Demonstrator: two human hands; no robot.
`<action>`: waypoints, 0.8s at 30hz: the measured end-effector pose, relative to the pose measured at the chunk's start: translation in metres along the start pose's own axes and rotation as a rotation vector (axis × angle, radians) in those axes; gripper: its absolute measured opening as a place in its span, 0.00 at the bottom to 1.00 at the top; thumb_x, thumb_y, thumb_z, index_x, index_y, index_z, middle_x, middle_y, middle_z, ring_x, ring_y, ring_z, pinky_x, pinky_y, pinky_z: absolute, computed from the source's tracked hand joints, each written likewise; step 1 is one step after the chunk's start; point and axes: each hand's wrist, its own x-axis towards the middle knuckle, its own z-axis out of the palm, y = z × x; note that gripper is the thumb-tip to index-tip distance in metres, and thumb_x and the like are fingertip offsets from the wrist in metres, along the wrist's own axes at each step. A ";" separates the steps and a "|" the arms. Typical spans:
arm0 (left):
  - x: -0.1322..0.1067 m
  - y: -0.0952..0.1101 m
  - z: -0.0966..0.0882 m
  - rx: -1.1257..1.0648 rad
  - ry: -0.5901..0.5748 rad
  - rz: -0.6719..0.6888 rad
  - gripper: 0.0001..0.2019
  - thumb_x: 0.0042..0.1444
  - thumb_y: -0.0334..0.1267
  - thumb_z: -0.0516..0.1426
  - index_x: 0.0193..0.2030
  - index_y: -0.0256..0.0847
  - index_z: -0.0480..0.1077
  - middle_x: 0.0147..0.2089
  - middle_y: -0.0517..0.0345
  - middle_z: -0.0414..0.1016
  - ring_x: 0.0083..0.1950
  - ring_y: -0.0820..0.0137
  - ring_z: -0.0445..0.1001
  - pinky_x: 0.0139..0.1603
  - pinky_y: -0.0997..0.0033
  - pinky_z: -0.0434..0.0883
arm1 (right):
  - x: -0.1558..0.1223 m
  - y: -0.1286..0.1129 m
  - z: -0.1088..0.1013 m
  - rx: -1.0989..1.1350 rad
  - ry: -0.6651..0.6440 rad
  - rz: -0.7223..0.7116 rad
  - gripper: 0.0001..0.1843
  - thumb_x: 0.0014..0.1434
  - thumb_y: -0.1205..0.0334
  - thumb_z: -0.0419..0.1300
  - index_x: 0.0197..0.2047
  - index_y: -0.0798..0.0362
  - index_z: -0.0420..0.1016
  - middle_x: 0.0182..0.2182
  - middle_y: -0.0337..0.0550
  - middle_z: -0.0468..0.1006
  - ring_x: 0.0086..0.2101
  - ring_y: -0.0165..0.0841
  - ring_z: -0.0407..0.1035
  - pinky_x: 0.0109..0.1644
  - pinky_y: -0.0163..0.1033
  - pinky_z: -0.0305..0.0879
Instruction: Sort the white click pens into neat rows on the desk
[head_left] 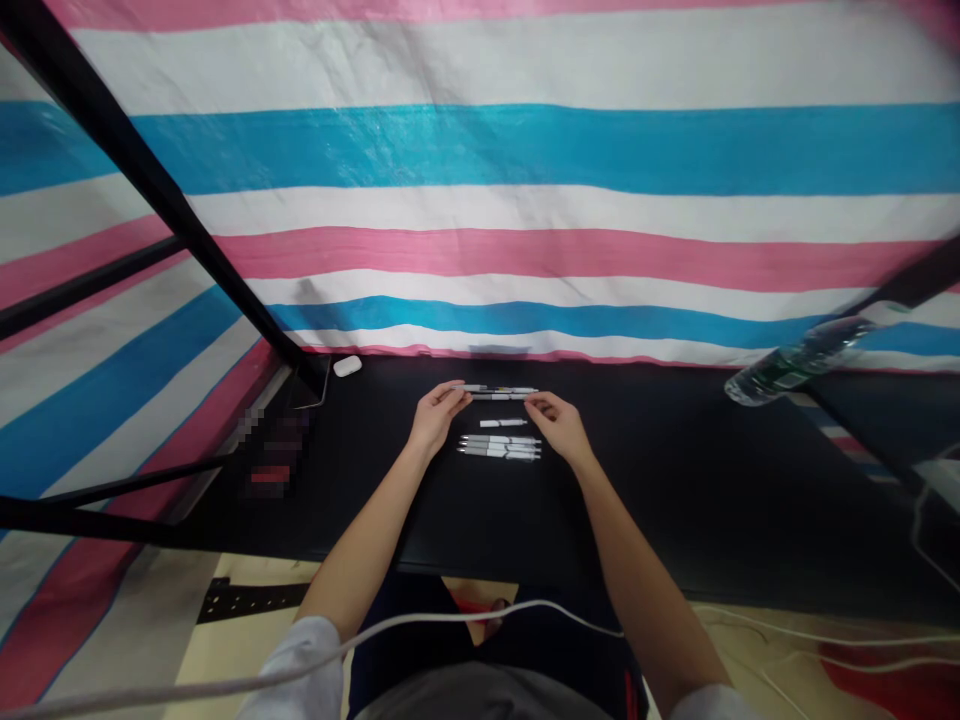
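Note:
Both my hands hold one grey pen (499, 391) level above the black table (675, 480). My left hand (436, 414) pinches its left end, my right hand (556, 422) pinches its right end. Just below it a short white pen part (502, 423) lies on the table. Nearer to me, three grey-and-white pens (500, 447) lie side by side between my wrists.
A small white case (347, 366) lies at the table's back left, by a black frame post (150, 180). A clear plastic bottle (806, 358) lies tilted at the back right. A striped tarp (525, 200) closes the back. White cables (787, 635) run below the table's front edge.

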 end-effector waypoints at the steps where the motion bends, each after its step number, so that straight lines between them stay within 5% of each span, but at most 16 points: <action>1: 0.001 0.000 -0.001 -0.002 0.004 0.003 0.15 0.43 0.36 0.69 0.38 0.34 0.77 0.31 0.56 0.78 0.36 0.70 0.77 0.55 0.58 0.71 | 0.000 0.001 -0.001 -0.091 -0.043 -0.045 0.10 0.51 0.55 0.65 0.35 0.49 0.80 0.32 0.42 0.78 0.32 0.34 0.69 0.37 0.40 0.67; 6: 0.001 -0.001 -0.002 0.004 -0.010 0.001 0.15 0.43 0.37 0.69 0.39 0.35 0.77 0.32 0.56 0.78 0.37 0.70 0.77 0.55 0.60 0.71 | -0.003 0.006 -0.001 -0.341 -0.243 -0.182 0.10 0.53 0.59 0.63 0.40 0.46 0.81 0.38 0.44 0.76 0.40 0.39 0.69 0.48 0.47 0.66; 15: -0.001 0.000 0.001 0.006 -0.012 -0.003 0.16 0.43 0.38 0.70 0.38 0.34 0.77 0.31 0.56 0.77 0.36 0.71 0.77 0.53 0.61 0.72 | -0.002 0.014 0.003 -0.402 -0.215 -0.222 0.07 0.54 0.62 0.62 0.36 0.47 0.82 0.35 0.45 0.76 0.38 0.40 0.69 0.49 0.49 0.65; 24: 0.001 0.002 -0.001 -0.014 0.005 0.001 0.14 0.44 0.37 0.69 0.38 0.34 0.76 0.30 0.56 0.77 0.36 0.71 0.77 0.54 0.60 0.70 | 0.003 0.007 -0.005 0.259 -0.101 0.249 0.15 0.50 0.49 0.66 0.34 0.53 0.80 0.29 0.44 0.81 0.30 0.35 0.74 0.33 0.38 0.68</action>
